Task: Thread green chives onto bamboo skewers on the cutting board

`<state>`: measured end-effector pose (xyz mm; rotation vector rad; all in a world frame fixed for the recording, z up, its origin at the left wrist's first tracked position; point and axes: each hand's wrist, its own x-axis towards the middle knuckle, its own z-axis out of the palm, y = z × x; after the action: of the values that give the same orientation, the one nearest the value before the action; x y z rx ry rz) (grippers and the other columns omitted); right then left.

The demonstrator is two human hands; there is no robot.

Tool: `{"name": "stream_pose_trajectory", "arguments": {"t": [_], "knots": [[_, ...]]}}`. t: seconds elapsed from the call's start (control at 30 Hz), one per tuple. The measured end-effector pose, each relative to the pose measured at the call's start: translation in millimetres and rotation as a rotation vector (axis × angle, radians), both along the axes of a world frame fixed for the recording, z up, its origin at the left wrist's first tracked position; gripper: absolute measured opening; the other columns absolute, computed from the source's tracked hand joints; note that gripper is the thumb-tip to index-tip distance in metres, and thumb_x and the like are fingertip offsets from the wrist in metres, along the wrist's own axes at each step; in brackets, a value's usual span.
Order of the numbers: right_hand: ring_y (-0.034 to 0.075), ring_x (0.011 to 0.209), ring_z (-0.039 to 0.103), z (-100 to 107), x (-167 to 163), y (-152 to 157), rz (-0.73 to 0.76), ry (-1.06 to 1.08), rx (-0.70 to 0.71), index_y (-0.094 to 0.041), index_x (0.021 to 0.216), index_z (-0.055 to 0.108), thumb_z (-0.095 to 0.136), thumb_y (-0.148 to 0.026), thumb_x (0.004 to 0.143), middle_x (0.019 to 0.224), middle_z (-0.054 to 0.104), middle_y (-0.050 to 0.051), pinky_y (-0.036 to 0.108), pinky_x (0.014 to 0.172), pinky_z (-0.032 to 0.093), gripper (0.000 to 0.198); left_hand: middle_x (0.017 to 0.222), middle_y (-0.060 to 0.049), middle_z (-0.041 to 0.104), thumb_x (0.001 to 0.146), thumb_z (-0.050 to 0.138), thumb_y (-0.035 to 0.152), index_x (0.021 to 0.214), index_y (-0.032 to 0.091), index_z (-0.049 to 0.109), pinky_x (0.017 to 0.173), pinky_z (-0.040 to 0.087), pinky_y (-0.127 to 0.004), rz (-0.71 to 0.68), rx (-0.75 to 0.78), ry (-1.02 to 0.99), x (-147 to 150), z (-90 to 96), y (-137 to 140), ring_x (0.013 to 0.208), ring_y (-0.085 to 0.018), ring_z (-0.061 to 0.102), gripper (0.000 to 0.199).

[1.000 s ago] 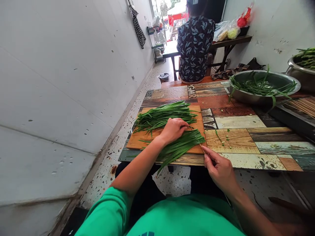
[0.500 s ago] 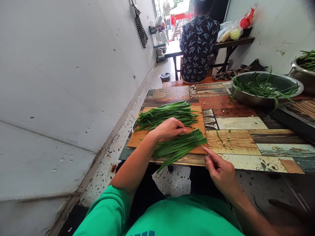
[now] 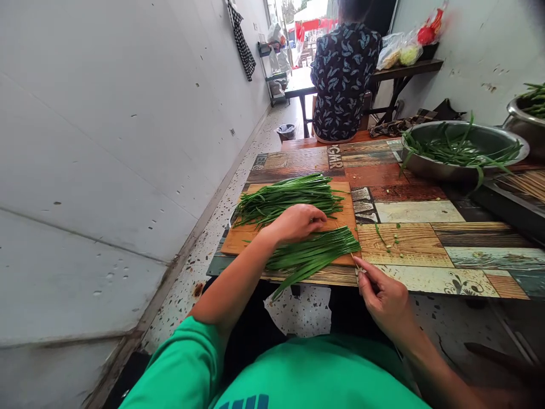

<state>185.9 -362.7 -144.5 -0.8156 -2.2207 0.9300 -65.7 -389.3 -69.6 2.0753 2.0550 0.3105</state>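
A row of flat garlic chives [image 3: 313,250] lies side by side at the front of a wooden cutting board [image 3: 238,241], the leaf ends hanging past its edge. My left hand [image 3: 298,221] hovers at the row's far side, fingers bent and a little apart, with nothing visible in them. Near the board's right front corner, my right hand [image 3: 383,292] pinches a thin wooden skewer [image 3: 355,262], its tip pointing at the cut ends of the row. Behind my left hand rests a thick pile of chives [image 3: 289,199].
A metal bowl of loose greens [image 3: 464,162] stands at the right, with another metal pot [image 3: 517,122] behind it. Wooden skewers [image 3: 528,184] lie in a dark tray. Green scraps [image 3: 395,241] dot the patterned table [image 3: 417,213]. A person [image 3: 346,85] sits beyond, back turned.
My left hand has lifted slightly off the chive row, its fingers loosening. My right hand keeps its pinch on the skewer in nearly the same place.
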Motion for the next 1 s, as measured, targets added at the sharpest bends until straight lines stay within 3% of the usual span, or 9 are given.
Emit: {"name": "stream_pose_trajectory", "arguments": {"t": [0.1,0.23,0.37,0.5,0.63,0.73,0.87,1.0], "knots": [[0.012,0.048,0.059,-2,0,1,-0.002,-0.01,-0.006,-0.015,0.119,0.065,0.046,-0.029,0.089,0.089,0.074,0.006,0.024,0.046,0.048,0.038,0.097,-0.003,0.071,0.082,0.057,0.021,0.102,0.02,0.069,0.078,0.047,-0.023,-0.038,-0.119,0.004,-6,4.8,-12,0.087,-0.015,0.064,0.024],[0.012,0.043,0.055,-3,0,2,-0.01,-0.02,-0.034,-0.015,0.12,0.064,0.046,-0.03,0.089,0.079,0.073,0.005,0.024,0.042,0.045,0.039,0.091,-0.004,0.07,0.077,0.057,0.017,0.093,0.02,0.07,0.072,0.047,-0.023,0.051,-0.188,0.127,-28,2.0,-24,0.083,-0.017,0.064,0.02],[0.013,0.048,0.059,-3,1,1,-0.008,-0.006,-0.05,-0.015,0.121,0.064,0.047,-0.03,0.089,0.081,0.074,0.006,0.024,0.045,0.047,0.039,0.093,-0.005,0.07,0.077,0.054,0.019,0.09,0.02,0.071,0.074,0.047,-0.023,0.137,-0.191,0.301,-51,3.6,-31,0.086,-0.018,0.064,0.022],[0.015,0.059,0.066,-4,1,1,-0.025,0.002,-0.019,-0.016,0.119,0.065,0.047,-0.029,0.089,0.09,0.074,0.007,0.025,0.054,0.053,0.038,0.085,-0.006,0.071,0.075,0.048,0.011,0.088,0.02,0.073,0.074,0.048,-0.025,0.254,-0.16,0.348,-51,16.3,-34,0.081,-0.019,0.065,0.029],[0.019,0.072,0.07,-3,0,1,-0.018,0.009,-0.019,-0.016,0.119,0.065,0.046,-0.029,0.089,0.089,0.074,0.008,0.028,0.061,0.056,0.038,0.091,-0.005,0.071,0.08,0.047,0.013,0.093,0.021,0.073,0.08,0.047,-0.027,0.14,-0.024,0.239,-32,25.2,-27,0.086,-0.019,0.064,0.03],[0.018,0.071,0.07,-2,-1,1,-0.012,0.017,-0.031,-0.013,0.119,0.065,0.046,-0.029,0.089,0.093,0.074,0.01,0.026,0.059,0.056,0.039,0.101,-0.007,0.068,0.086,0.049,0.018,0.105,0.021,0.069,0.086,0.044,-0.03,0.055,0.07,0.213,-17,19.6,-13,0.094,-0.019,0.061,0.028],[0.016,0.062,0.068,0,-2,0,-0.007,0.011,-0.035,-0.013,0.12,0.064,0.046,-0.029,0.089,0.093,0.074,0.009,0.025,0.055,0.055,0.039,0.101,-0.008,0.063,0.085,0.058,0.026,0.102,0.022,0.07,0.091,0.038,-0.037,0.034,0.067,0.287,-9,2.9,6,0.102,-0.023,0.055,0.021],[0.019,0.072,0.071,1,-2,0,0.003,0.03,-0.024,-0.014,0.119,0.065,0.046,-0.028,0.089,0.089,0.075,0.008,0.026,0.061,0.057,0.038,0.103,-0.007,0.061,0.086,0.056,0.027,0.103,0.025,0.07,0.09,0.034,-0.035,0.017,0.049,0.32,-12,-6.0,12,0.102,-0.022,0.051,0.022]]}}
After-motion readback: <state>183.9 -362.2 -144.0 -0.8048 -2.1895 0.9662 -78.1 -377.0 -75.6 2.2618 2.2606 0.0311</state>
